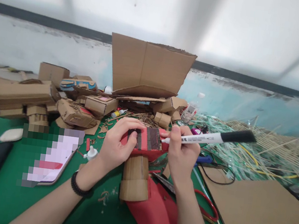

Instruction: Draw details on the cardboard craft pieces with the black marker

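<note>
A red box with dark stripes across its top (144, 140) is held up over the middle of the green bench (102, 218). It is gripped by the left hand (118, 141), with the thumb pressed on the top. A black beaded band (75, 186) is worn on the left wrist. A white marker pen with a thick black end (206, 138) is pinched in the fingers of the right hand (182, 153). Its tip is held close to the right end of the red box, but whether they touch cannot be told.

A round tan cardboard tube (135, 178) is seen just under the red box. Next to the tube, a curved sheet of red paper (152, 215) is partly hidden by the right arm. Scissors with a red handle (164, 183) are seen there too. A flat brown cardboard sheet (253, 203) is laid on the right. A small white bottle with a pointed top (92, 153) is seen near the left wrist, and a phone with a pale screen (55, 160) is laid farther left.
</note>
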Motion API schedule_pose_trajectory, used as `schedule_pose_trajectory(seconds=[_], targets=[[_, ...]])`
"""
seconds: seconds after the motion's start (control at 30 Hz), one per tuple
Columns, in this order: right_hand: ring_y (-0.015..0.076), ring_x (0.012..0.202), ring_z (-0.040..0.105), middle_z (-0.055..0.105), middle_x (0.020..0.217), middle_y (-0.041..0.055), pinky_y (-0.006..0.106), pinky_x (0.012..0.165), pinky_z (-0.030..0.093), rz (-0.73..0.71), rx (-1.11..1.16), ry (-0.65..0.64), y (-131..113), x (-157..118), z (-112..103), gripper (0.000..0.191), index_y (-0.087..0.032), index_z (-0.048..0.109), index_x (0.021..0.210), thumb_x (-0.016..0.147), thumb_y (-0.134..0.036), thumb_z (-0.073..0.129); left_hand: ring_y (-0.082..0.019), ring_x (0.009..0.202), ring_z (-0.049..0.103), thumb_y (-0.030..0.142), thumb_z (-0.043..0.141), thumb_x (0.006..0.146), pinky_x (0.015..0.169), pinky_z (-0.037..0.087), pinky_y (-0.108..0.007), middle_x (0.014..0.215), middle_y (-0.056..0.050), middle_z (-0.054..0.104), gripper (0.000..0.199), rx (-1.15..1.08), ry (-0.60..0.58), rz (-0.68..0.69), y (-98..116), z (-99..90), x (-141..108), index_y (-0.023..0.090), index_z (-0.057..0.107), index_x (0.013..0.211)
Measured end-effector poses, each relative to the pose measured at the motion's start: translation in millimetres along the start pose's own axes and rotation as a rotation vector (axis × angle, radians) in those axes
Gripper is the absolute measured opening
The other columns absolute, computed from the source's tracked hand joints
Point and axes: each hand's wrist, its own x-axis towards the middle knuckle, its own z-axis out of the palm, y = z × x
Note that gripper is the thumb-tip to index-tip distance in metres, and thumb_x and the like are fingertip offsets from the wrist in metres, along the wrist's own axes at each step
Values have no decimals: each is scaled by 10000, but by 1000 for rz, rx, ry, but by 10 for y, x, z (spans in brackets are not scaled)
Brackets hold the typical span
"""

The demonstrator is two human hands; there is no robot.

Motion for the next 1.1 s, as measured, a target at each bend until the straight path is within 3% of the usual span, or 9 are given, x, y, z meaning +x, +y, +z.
schedule_pose_trajectory(seconds=[0.2,0.47,1.1], targets=[[136,550,495,568,579,-56,275,568,384,-3,-14,59,-18,5,10,407,-232,627,717,1033,-487,655,-207,1128,726,128,540,1053,1054,596,-397,1157,-79,778,217,3,-3,-3,9,-1,-7,217,719,1137],[161,585,529,607,591,-26,291,598,418,33,-38,46,-18,0,8,481,-236,642,694,1056,-550,601,-229,1125,733,147,528,1050,1032,609,-423,1136,-86,788,214,29,-13,-17,35,-12,-9,222,717,1116],[150,577,549,632,611,-34,288,589,418,14,-14,48,-32,-23,28,401,-234,661,726,1035,-490,651,-223,1133,729,133,543,1045,1041,602,-414,1137,-80,786,211,13,-12,-4,53,-9,-12,227,716,1122]])
